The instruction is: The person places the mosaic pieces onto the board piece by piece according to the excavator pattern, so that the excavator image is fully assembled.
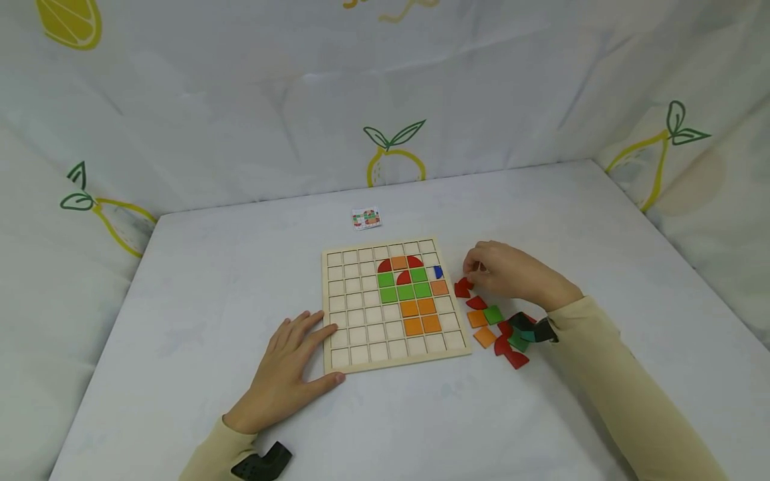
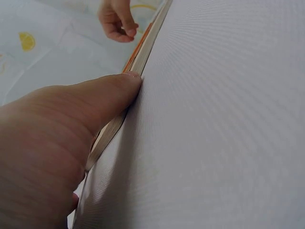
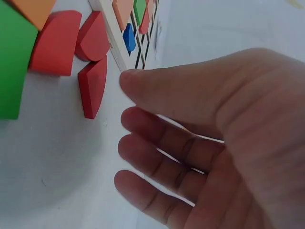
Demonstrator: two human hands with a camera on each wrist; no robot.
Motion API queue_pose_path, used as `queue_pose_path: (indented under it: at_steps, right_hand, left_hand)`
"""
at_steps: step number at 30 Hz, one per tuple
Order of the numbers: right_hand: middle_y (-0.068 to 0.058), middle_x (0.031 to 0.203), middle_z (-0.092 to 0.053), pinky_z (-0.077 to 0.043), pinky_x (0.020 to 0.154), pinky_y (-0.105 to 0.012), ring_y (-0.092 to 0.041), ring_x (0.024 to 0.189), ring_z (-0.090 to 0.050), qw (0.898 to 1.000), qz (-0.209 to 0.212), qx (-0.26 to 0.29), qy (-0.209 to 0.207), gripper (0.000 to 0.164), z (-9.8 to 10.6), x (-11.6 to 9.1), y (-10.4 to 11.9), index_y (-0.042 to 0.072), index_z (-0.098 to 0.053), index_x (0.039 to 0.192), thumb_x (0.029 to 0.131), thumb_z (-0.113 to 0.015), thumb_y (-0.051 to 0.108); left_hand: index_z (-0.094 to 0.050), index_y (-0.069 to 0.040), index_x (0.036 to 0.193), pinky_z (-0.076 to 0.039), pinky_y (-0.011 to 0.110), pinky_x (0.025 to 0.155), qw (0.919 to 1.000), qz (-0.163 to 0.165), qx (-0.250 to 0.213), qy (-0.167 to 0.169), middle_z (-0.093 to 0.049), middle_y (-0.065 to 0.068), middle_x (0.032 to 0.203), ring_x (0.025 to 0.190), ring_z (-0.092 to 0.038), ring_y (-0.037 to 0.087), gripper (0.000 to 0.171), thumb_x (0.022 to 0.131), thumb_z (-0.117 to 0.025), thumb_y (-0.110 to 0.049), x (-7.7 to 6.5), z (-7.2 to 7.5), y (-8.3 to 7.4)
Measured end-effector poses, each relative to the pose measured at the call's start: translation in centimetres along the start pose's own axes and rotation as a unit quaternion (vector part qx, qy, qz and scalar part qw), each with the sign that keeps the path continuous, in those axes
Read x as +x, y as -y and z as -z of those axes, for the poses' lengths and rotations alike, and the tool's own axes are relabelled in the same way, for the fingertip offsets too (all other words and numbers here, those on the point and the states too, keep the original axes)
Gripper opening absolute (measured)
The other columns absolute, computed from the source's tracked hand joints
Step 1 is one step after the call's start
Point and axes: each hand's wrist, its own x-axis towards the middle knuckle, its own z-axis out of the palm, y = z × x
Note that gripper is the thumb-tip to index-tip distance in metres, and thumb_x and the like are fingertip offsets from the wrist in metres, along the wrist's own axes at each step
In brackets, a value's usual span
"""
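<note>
A wooden grid board [image 1: 355, 339] lies flat on the white table, with red, green and orange tiles and a small blue piece [image 1: 438, 272] in some of its squares. My left hand [image 1: 289, 374] touches the board's near left corner, fingers spread along the left edge. Its thumb [image 2: 109, 98] presses the near edge in the left wrist view. To the right of the board my right hand [image 1: 511, 270] hovers beside red quarter-round pieces [image 1: 462, 288]. In the right wrist view its fingers [image 3: 143, 155] are loosely bent with nothing between them, apart from a red piece [image 3: 93, 88].
Right of the board lies a loose pile with a green tile [image 1: 493, 314], an orange tile [image 1: 484, 337] and several red pieces [image 1: 516, 360]. The right wrist strap [image 1: 535, 329] partly covers the pile. Behind the board rests a small pattern card [image 1: 366, 218]. A white curtain [image 1: 240, 133] hangs behind the table.
</note>
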Motion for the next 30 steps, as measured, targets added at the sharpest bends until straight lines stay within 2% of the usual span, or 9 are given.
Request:
queue_pose_path:
  at_steps: [4,6,12,19,24,30]
  right_hand:
    - [-0.008,0.107,-0.068,-0.06,0.086,-0.04,-0.022,0.095,-0.059,0.999,-0.021,-0.026,0.017,0.023,-0.28,0.0,0.13,0.005,-0.074,0.115,0.094,-0.07,0.013]
    - [-0.008,0.11,-0.068,-0.06,0.089,-0.041,-0.022,0.097,-0.059,0.999,-0.027,-0.036,0.029,0.025,-0.36,0.02,0.2,0.006,-0.074,0.117,0.093,-0.07,0.013]
    - [-0.007,0.106,-0.068,-0.06,0.084,-0.037,-0.021,0.092,-0.058,0.998,-0.032,-0.034,0.04,0.023,-0.45,0.16,0.17,0.007,-0.074,0.115,0.093,-0.07,0.012]
    - [-0.005,0.095,-0.067,-0.059,0.08,-0.037,-0.022,0.089,-0.057,0.999,-0.037,-0.025,0.015,0.013,0.01,0.03,0.03,0.008,-0.071,0.103,0.092,-0.071,0.015]
    - [-0.003,0.095,-0.069,-0.06,0.082,-0.035,-0.021,0.09,-0.059,1.0,-0.019,0.02,-0.001,0.01,0.4,-0.29,0.31,0.01,-0.072,0.101,0.093,-0.073,0.016]
    - [-0.001,0.087,-0.065,-0.053,0.068,-0.027,-0.018,0.082,-0.057,0.993,0.014,0.102,0.052,0.009,-0.28,-0.15,0.97,0.013,-0.071,0.102,0.096,-0.071,0.019]
  left_hand:
    - [-0.052,-0.022,0.146,-0.014,0.052,0.127,1.0,-0.004,0.0,-0.003,-0.037,0.006,0.162,0.153,-0.026,0.033,0.073,0.085,-0.076,-0.051,0.0,-0.06,0.03]
    - [-0.052,-0.021,0.147,-0.013,0.052,0.127,1.0,-0.001,0.001,0.0,-0.037,0.006,0.162,0.154,-0.025,0.032,0.074,0.084,-0.077,-0.051,0.01,-0.05,0.04]
    - [-0.05,-0.022,0.148,-0.01,0.05,0.128,0.9998,0.013,-0.001,0.018,-0.034,0.004,0.163,0.155,-0.022,0.03,0.076,0.084,-0.076,-0.054,0.08,0.01,0.03]
    - [-0.05,-0.022,0.148,-0.01,0.05,0.128,0.9999,0.007,0.0,0.012,-0.034,0.004,0.163,0.155,-0.023,0.03,0.076,0.084,-0.076,-0.054,0.0,-0.01,0.06]
    - [-0.05,-0.022,0.147,-0.012,0.051,0.127,1.0,-0.003,-0.001,0.0,-0.036,0.005,0.163,0.154,-0.025,0.032,0.075,0.084,-0.077,-0.052,-0.03,-0.12,0.12]
    - [-0.05,-0.023,0.148,-0.011,0.05,0.127,1.0,0.002,0.0,0.004,-0.035,0.004,0.163,0.155,-0.023,0.03,0.075,0.084,-0.076,-0.054,-0.02,-0.21,0.24]
